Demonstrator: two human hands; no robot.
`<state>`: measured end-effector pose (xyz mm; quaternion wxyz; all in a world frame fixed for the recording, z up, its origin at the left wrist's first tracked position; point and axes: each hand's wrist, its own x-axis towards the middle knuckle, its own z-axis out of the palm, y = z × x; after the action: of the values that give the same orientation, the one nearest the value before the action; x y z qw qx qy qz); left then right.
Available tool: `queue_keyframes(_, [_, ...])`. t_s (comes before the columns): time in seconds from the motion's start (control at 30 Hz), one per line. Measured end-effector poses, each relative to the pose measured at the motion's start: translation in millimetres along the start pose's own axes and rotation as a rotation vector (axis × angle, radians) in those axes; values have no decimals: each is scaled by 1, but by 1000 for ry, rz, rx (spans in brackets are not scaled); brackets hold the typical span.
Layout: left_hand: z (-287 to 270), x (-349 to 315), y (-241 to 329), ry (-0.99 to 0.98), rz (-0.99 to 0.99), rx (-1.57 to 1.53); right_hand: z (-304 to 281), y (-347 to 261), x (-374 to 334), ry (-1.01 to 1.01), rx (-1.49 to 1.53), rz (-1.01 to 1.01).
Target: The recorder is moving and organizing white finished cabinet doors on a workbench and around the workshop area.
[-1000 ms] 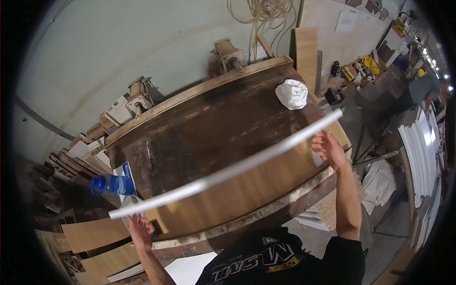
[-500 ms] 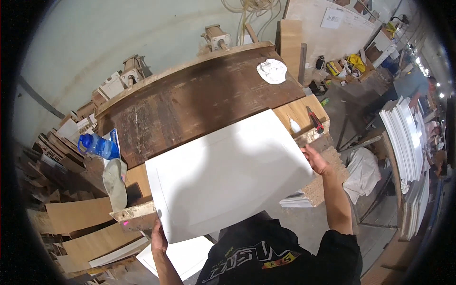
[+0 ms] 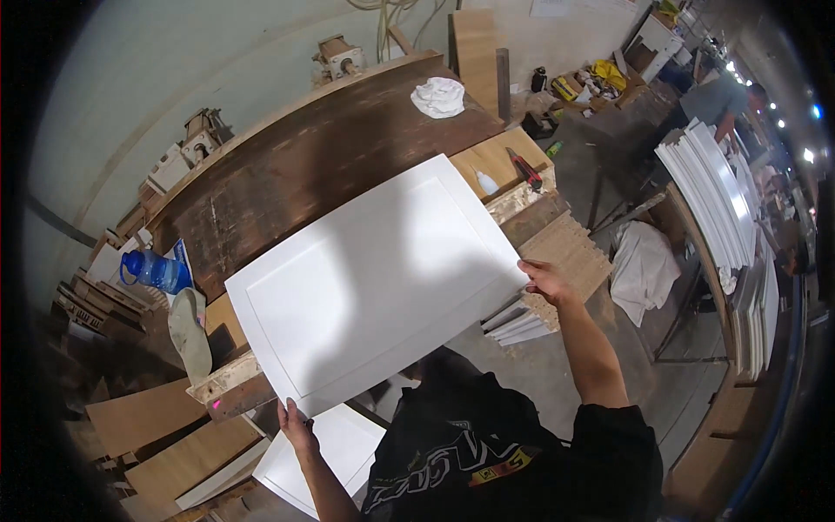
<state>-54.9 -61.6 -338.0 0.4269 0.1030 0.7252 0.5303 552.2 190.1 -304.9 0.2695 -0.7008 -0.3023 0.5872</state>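
Note:
A large white panel [image 3: 383, 283], with a rectangular border line set in from its edges like a cabinet door, lies slanted across the workbench and reaches over its near edge. My left hand [image 3: 297, 426] grips its near left corner, fingers partly hidden by the panel. At the right edge, my right hand [image 3: 548, 282] pinches the corner between thumb and fingers. Below my left hand is a second white panel [image 3: 326, 452] with a similar border. Beyond the held panel, a utility knife [image 3: 524, 170] and a small white bottle [image 3: 486, 182] rest on the bench's wooden strip.
A crumpled white cloth [image 3: 437, 97] sits on the brown bench top [image 3: 304, 183]. At the left are a blue water bottle [image 3: 158, 271] and a grey-green sole-shaped piece [image 3: 189, 333]. White panels [image 3: 709, 191] are stacked at right, near a white sack [image 3: 644, 270]. Another person [image 3: 720, 109] stands beyond.
My view has shifted to the right, so the bench sits further left. The held panel has tilted, and its border line shows more clearly. Both hands keep hold of it.

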Motion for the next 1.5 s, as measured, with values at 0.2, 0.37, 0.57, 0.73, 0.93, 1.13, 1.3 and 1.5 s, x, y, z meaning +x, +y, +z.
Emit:
queue_keyframes(0.2, [6,11,-18,129,-16,-132,9,2,-4,96,37,-21])
queue_keyframes(0.37, [-14,30,-51,41,-41,-306,-7,17,35,168,-109,-96])
queue_keyframes(0.57, [36,-3,-59,250,-197,-697,-3,-7,108,155,69,-606])
queue_keyframes(0.73, [102,-34,-67,57,-202,-482,63,-100,146,74,55,-676])
queue_keyframes(0.93, [152,-39,-43,111,-294,-767,96,-163,204,67,-25,-455])
queue_keyframes(1.13, [145,-38,-55,275,-339,-762,102,-165,223,-291,349,-201])
queue_keyframes(1.3, [156,-27,-56,244,-337,-658,74,-145,251,-403,433,-167])
queue_keyframes(1.5, [156,-25,-72,321,-422,-708,84,-160,221,-460,380,-112])
